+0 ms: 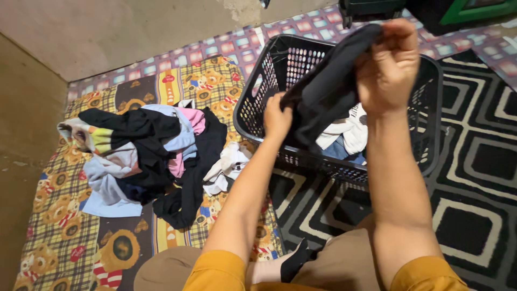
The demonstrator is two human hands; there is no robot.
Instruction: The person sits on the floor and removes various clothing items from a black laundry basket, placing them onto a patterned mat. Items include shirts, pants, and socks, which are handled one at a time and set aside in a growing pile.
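The person sat on the floor with both hands raised over a black plastic laundry basket (253, 102), stretching a black garment (323, 91) between them. The left hand (277, 118) was closed on its lower end, the right hand (388, 67) pinched shut on its upper edge. White and blue clothes (344, 137) lay in the basket; a heap of mixed clothes (145, 153) sat beside it on a bear-print mat (64, 237)

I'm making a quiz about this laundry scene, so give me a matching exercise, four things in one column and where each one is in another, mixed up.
Things:
1. dark garment
2. black laundry basket
3. pile of clothes
4. white clothing

Places:
A. on the patterned mat
B. held up by both hands
C. inside the basket
D. on the black-and-white rug

Pairs: 1-B, 2-D, 3-A, 4-C
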